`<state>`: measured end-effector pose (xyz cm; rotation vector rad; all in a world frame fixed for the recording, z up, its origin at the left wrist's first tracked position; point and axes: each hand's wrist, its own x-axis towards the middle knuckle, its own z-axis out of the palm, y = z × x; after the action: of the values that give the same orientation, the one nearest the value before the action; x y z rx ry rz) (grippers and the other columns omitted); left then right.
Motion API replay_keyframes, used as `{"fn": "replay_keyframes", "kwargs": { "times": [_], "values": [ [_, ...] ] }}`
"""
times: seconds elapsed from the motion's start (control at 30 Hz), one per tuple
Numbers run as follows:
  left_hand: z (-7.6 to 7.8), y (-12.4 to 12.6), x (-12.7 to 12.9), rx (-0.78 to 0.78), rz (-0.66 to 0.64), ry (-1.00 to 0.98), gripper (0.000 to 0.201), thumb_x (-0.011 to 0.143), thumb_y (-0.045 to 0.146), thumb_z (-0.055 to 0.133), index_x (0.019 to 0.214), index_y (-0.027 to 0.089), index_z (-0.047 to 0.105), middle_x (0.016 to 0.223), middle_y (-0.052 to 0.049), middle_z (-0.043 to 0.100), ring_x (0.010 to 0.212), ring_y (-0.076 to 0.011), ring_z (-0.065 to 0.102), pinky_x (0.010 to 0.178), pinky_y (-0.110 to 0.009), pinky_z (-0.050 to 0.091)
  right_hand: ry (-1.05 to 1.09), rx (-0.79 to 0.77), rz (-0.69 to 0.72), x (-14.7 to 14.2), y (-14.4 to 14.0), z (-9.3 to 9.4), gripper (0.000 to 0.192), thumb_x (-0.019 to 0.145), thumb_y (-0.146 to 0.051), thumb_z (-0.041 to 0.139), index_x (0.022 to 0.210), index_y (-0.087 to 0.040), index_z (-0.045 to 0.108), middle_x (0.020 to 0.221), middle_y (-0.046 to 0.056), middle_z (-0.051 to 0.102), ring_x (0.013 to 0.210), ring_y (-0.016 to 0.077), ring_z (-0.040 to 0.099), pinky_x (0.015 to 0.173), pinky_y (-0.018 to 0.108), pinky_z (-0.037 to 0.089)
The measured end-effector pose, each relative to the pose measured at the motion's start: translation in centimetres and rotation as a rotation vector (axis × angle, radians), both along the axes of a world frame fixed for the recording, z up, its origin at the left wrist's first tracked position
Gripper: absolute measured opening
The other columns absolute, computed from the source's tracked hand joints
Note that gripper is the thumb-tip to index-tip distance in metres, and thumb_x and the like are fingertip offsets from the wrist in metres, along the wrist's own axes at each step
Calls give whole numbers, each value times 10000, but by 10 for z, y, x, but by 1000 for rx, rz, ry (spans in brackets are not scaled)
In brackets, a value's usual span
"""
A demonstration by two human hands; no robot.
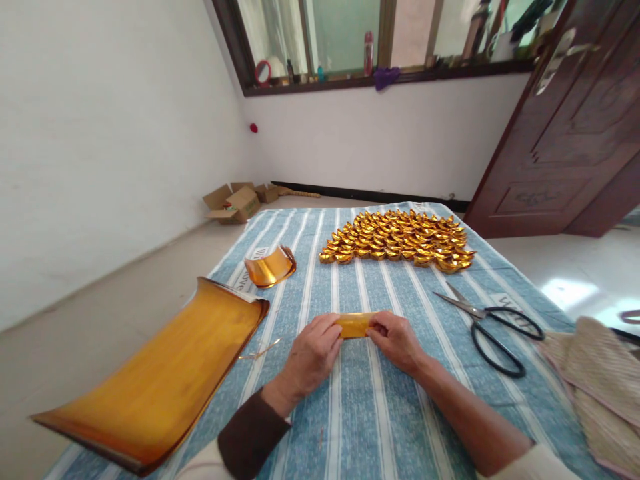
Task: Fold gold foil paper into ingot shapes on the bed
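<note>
A small piece of gold foil paper (356, 325) lies between my hands, rolled or folded into a short band. My left hand (315, 350) grips its left end, fingers closed. At the right end, my right hand (395, 339) pinches it between thumb and fingers. Ahead and to the left stands a curved stack of gold foil strips (270, 269). A large stack of gold foil sheets (160, 373) lies at the left, its edges curling up. Many folded gold paper ingots (400, 237) sit in rows at the far side of the table.
Black-handled scissors (487, 320) lie partly open to the right, blades pointing left. Thin foil scraps (260, 351) are near the left stack. The striped tablecloth (345, 427) covers the table. Beige cloth (595, 380) is at the right edge; a cardboard box (235, 203) stands on the floor.
</note>
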<state>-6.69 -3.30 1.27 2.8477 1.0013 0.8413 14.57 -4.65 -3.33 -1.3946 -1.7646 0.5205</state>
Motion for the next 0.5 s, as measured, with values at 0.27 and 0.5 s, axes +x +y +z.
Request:
{"fn": "replay_keyframes", "kwargs": {
  "times": [0.27,0.5],
  "values": [
    [-18,19,16,-139,49,48,85,840,93,582,843,167,624,1051,-94,666,996,-240,632,884,-421,546,-5,76,-3,1,-1,-4,137,780,-135,551,661,-197,578,616,-21,551,571,117,500,578,225,371],
    [-27,21,12,-127,51,6,81,856,133,559,848,168,632,1105,-116,670,1035,-258,634,902,-448,540,-107,117,-10,2,-4,-3,140,819,-155,535,702,-210,587,657,-5,596,591,132,534,583,239,392]
  ]
}}
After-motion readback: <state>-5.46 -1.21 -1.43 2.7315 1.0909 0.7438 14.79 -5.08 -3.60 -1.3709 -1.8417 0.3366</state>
